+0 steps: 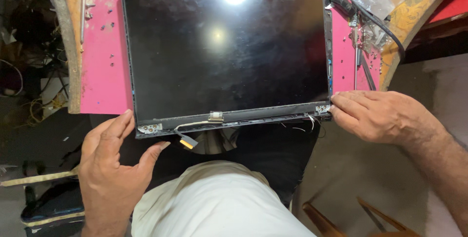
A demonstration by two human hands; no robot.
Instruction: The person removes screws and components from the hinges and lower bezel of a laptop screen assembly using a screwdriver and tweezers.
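Bright pink and worn at its wooden edges, the table point(100, 71) carries a detached laptop lid assembly: a thin black plastic back cover with a dark glossy screen panel point(226, 54) lying in it, face up. The near edge of the panel overhangs the table above the person's lap, which is covered by a dark cloth and pale trousers.

The left hand point(109, 161) sits at the lower left corner, thumb and forefinger spread wide, the forefinger against the cover's edge beside the small silver hinge bracket point(149, 128); it grips nothing. The right hand point(378, 115) rests at the lower right corner with its fingers point(341, 104) laid nearly flat and pressing on the frame by the other hinge bracket, not closed around anything.

Judging by the scene, disassembly is well along: the lid is off the computer body, no front bezel shows around the glass, and the flat display cable point(187, 140) with its yellowish connector hangs loose below the bottom edge. The panel remains seated in the cover. Tiny loose screws point(111, 59) dot the pink surface, and a black-handled tool point(341, 3) lies at upper right beside a clear plastic bag.
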